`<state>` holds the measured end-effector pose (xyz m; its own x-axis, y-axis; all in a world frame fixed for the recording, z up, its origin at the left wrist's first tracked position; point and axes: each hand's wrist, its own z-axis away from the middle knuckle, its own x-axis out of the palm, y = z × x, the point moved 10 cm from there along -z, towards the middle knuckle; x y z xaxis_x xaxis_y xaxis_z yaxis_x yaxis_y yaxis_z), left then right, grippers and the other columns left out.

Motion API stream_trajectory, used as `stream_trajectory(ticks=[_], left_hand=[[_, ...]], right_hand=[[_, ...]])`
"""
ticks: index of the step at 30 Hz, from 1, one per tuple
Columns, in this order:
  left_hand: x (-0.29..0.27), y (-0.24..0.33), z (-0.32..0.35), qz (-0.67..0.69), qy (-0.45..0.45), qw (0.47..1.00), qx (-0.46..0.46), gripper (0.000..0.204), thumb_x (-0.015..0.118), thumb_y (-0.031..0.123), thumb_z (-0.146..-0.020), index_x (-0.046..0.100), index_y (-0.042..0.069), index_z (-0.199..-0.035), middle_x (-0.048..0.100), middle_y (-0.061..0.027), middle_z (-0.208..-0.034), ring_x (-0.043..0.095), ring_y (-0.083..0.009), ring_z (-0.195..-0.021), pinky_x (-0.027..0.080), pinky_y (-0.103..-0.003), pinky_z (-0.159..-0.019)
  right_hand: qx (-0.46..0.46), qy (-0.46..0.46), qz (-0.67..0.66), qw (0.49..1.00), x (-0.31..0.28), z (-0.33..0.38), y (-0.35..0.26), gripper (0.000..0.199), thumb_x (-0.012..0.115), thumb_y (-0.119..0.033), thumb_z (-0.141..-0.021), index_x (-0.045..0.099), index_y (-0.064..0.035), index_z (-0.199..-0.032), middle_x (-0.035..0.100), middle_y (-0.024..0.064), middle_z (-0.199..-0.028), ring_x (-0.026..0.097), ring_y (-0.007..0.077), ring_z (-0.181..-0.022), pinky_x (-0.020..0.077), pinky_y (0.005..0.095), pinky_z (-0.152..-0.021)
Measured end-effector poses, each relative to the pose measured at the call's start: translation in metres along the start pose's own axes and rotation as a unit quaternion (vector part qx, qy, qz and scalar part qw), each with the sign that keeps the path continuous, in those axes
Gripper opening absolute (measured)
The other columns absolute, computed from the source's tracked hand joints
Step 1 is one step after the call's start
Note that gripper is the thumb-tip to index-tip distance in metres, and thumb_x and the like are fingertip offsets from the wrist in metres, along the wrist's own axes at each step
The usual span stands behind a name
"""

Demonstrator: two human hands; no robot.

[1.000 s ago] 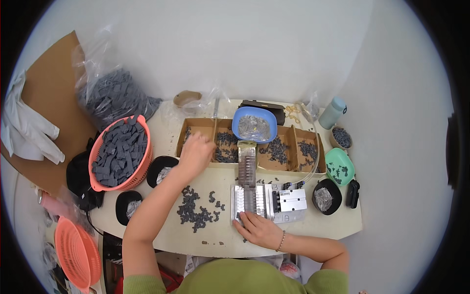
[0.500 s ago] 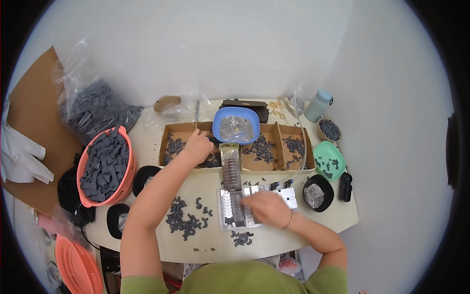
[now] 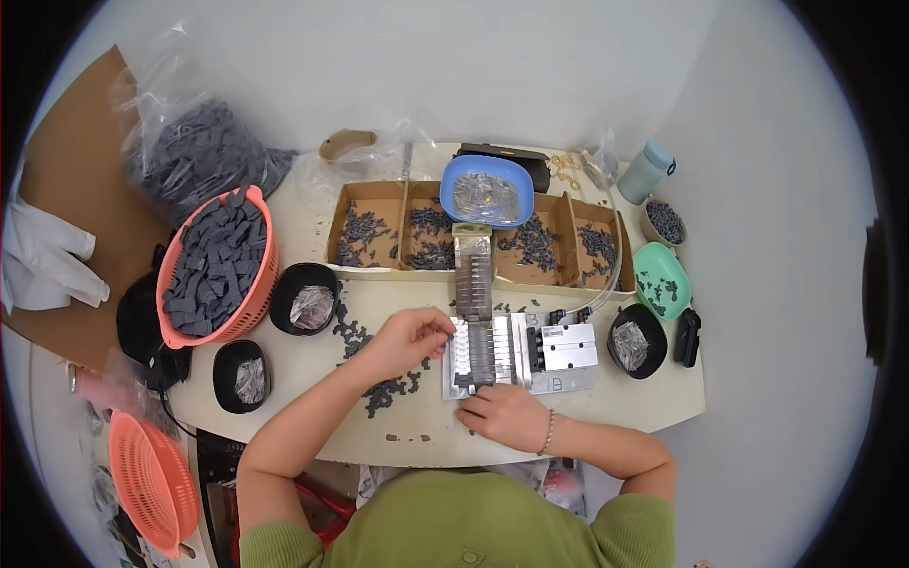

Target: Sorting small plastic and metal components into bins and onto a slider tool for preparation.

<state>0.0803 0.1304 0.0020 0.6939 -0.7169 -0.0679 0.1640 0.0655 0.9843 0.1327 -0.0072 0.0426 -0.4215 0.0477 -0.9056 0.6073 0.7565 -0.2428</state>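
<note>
In front of me lies a metal fixture [image 3: 520,338] with rows of white slots. A clear strip holder [image 3: 472,275] with thin pins in a row runs down onto it from the far side. My left hand [image 3: 405,343] is at the fixture's left edge, thumb and fingers pinched together; whatever they hold is too small to name. At the near edge, my right hand [image 3: 507,415] has its fingers bent and closed, fingertips touching the fixture beside small dark grey parts. What lies under those fingers is hidden. Loose dark grey parts [image 3: 386,390] are scattered left of the fixture.
Behind stands a divided cardboard tray [image 3: 369,232] of grey parts, with a blue bowl [image 3: 517,170] of pins above it. Black bowls [image 3: 284,293] stand left, another [image 3: 653,364] right. An orange basket [image 3: 268,275] is far left; a green dish [image 3: 666,261] and bottle [image 3: 647,172] stand right.
My left hand has come back from the cardboard tray to the fixture's left edge. My right hand has moved from the fixture's middle to its near edge. The whole view has shifted.
</note>
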Motion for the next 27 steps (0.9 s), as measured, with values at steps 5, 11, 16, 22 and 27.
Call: stream_trajectory(ticks=[5, 11, 16, 22, 27], left_hand=[[0.008, -0.013, 0.017, 0.021, -0.013, 0.999, -0.033, 0.017, 0.050, -0.004, -0.090, 0.061, -0.003, -0.104, 0.061, -0.0022, -0.086, 0.059, -0.0064, -0.075, 0.051, -0.023, -0.067], [0.035, 0.034, 0.039, -0.335, 0.095, 0.905, 0.243, 0.018, 0.065, -0.001, -0.077, 0.064, 0.003, -0.094, 0.063, -0.0080, -0.088, 0.063, -0.0229, -0.072, 0.052, -0.029, -0.067], [0.079, 0.028, 0.063, -0.544, 0.059, 0.778, 0.310, 0.021, 0.059, 0.005, -0.071, 0.063, 0.000, -0.092, 0.061, -0.0089, -0.094, 0.059, -0.0237, -0.085, 0.052, -0.032, -0.066], [0.095, 0.046, 0.090, -0.616, 0.091, 0.681, 0.385, 0.032, 0.060, 0.007, -0.072, 0.061, -0.007, -0.101, 0.061, -0.0192, -0.105, 0.059, -0.0311, -0.100, 0.052, -0.034, -0.081], [0.076, 0.035, 0.089, -0.507, 0.091, 0.770, 0.376, 0.034, 0.057, 0.004, -0.071, 0.062, -0.003, -0.103, 0.062, -0.0158, -0.104, 0.059, -0.0288, -0.101, 0.048, -0.037, -0.087]], right_hand=[[-0.062, -0.064, 0.133, 0.987, 0.017, -0.006, -0.024, 0.015, 0.058, -0.013, -0.068, 0.061, -0.0074, -0.082, 0.055, 0.0022, -0.074, 0.054, 0.0154, -0.070, 0.0423, 0.0262, -0.061], [0.105, 0.084, -0.045, 0.990, -0.022, 0.002, 0.030, 0.010, 0.060, -0.010, -0.077, 0.063, -0.0091, -0.086, 0.059, 0.0047, -0.077, 0.061, 0.0220, -0.068, 0.0489, 0.0328, -0.058], [0.208, 0.105, -0.173, 0.957, -0.043, 0.006, 0.075, 0.012, 0.065, -0.002, -0.080, 0.066, -0.0054, -0.092, 0.061, 0.0093, -0.082, 0.061, 0.0260, -0.072, 0.0502, 0.0318, -0.063], [0.155, 0.119, -0.062, 0.979, -0.028, -0.012, 0.067, 0.017, 0.064, -0.002, -0.075, 0.067, -0.0066, -0.091, 0.062, 0.0069, -0.083, 0.062, 0.0255, -0.074, 0.0521, 0.0331, -0.065], [0.069, 0.059, 0.066, 0.994, -0.006, -0.018, 0.043, 0.022, 0.061, -0.008, -0.071, 0.065, -0.0055, -0.092, 0.063, 0.0058, -0.091, 0.062, 0.0228, -0.081, 0.0518, 0.0325, -0.068]])
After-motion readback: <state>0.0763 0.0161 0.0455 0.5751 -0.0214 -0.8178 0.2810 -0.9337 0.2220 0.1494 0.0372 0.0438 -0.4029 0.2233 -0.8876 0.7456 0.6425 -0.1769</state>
